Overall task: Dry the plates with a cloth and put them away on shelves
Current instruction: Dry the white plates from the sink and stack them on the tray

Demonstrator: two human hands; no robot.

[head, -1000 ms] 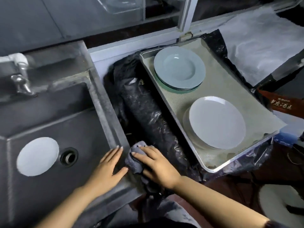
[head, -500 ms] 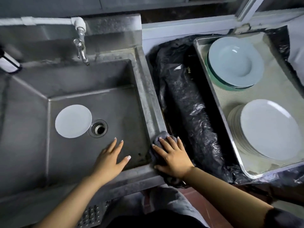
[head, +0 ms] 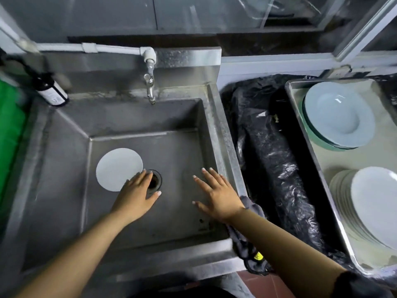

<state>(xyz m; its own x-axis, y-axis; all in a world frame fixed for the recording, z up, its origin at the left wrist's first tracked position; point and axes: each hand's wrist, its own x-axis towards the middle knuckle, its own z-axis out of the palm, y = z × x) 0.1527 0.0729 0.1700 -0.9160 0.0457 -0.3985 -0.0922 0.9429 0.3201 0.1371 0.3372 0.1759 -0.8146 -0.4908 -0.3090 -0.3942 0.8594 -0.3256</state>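
White plate (head: 118, 168) flat on sink (head: 223, 134) floor beside drain (head: 155, 182), left hand (head: 135, 195) fingers spread at its edge, right hand (head: 217, 195) fingers spread, empty, grey cloth (head: 247, 244) draped over sink rim under right forearm, stacked plates (head: 373, 203) in tray (head: 318, 168) at right.

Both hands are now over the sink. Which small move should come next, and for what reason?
Probably the left hand should slide a little further and lift the white plate by its edge. Its fingertips already reach that plate, which lies flat on the sink bottom beside the drain. The right hand is open and empty; the grey cloth hangs over the sink's rim under its forearm.
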